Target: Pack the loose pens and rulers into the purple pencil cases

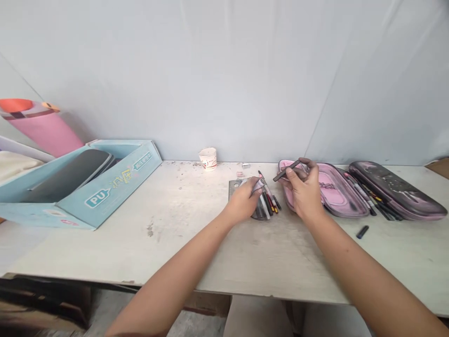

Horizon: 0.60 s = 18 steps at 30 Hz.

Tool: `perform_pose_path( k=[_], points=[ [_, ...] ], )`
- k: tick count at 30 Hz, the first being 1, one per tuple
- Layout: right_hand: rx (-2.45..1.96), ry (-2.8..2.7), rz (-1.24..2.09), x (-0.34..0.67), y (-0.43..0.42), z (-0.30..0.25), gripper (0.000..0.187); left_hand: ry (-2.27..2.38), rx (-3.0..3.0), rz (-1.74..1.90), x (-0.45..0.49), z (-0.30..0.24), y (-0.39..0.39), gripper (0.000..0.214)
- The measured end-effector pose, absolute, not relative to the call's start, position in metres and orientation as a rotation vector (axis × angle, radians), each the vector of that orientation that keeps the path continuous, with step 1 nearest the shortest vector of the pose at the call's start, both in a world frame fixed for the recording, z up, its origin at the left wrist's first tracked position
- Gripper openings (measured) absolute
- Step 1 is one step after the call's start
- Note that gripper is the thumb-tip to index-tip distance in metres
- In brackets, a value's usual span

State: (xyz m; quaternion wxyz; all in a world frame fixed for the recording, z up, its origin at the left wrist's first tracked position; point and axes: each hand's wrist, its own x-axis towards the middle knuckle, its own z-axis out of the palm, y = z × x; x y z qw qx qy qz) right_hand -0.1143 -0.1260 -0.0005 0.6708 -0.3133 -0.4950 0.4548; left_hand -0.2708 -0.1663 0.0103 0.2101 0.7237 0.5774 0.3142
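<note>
My right hand (306, 187) pinches a short dark stick (287, 170) between thumb and fingers, held above the open pink pencil case (345, 199). Whether the stick is a pen or a drawing stick I cannot tell. To its left, my left hand (245, 200) is closed on a small grey-white piece (258, 185), whose kind is unclear. Under and beside that hand lie several pens and pencils (270, 199) and a dark, see-through flat piece (233, 186), partly covered by my fingers.
A closed dark pencil case (400, 189) lies at the right, with several pens (361, 192) beside it. A black cap-like piece (362, 231) lies near them. A paper cup (208, 158) stands by the wall. At the left is a blue box (115, 187) holding a grey case (75, 175).
</note>
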Motion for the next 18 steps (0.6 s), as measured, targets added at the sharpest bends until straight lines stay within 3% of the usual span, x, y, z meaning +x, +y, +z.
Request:
perform_pose_path(
  k=[5,10,14,18],
  points=[
    [-0.73,-1.066,1.134,-0.109,-0.121,-0.008,0.039,1.604,2.124,0.846,-0.242,0.003,-0.159,0.034],
    [-0.834,-1.235,0.849,-0.112,-0.13,-0.01,0.036,1.671,2.138,0.812,-0.243,0.002,-0.162,0.032],
    [-0.879,-1.605,0.684,-0.117,-0.141,-0.013,0.017,1.619,2.085,0.883,-0.253,0.002,-0.168,0.033],
    [-0.908,-1.86,0.573,-0.119,-0.137,-0.008,0.022,1.559,1.985,1.093,-0.263,0.001,-0.171,0.037]
  ],
)
